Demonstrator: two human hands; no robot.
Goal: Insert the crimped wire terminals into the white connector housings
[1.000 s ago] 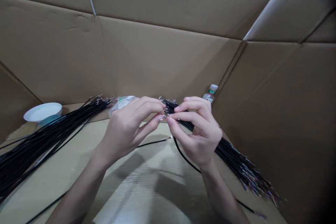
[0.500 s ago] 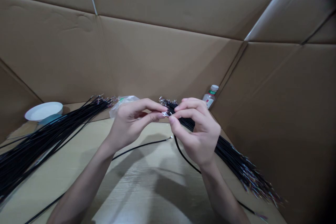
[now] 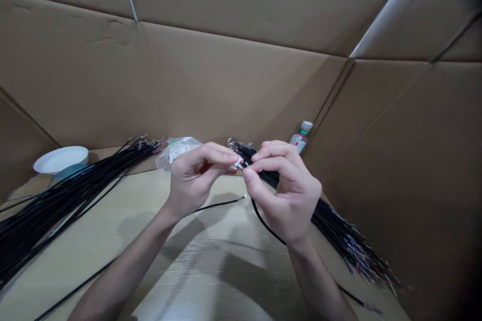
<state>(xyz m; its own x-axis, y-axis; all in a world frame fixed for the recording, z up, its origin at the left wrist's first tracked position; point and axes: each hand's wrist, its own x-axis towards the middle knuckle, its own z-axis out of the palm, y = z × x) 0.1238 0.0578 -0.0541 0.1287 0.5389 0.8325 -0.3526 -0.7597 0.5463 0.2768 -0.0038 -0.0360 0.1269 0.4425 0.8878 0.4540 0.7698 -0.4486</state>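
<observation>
My left hand (image 3: 194, 175) and my right hand (image 3: 286, 190) meet fingertip to fingertip above the wooden table (image 3: 211, 261). The left thumb and forefinger pinch a small pale connector (image 3: 238, 164). The right hand pinches the end of a thin black wire (image 3: 263, 220), which loops down under the wrist. Behind the right hand lies a bundle of black wires (image 3: 339, 233) with metal-tipped ends. A single loose black wire (image 3: 218, 204) lies on the table under my hands.
A larger heap of black wires (image 3: 56, 200) spreads over the left side. A white bowl (image 3: 60, 159) sits far left, a clear bag of small white parts (image 3: 176, 149) behind my left hand, a small bottle (image 3: 301, 138) in the corner. Cardboard walls (image 3: 241, 75) enclose the table.
My left hand has curled tighter and shifted slightly right, its fingers closing on the small connector. The right hand has stayed nearly in place at the wire's end.
</observation>
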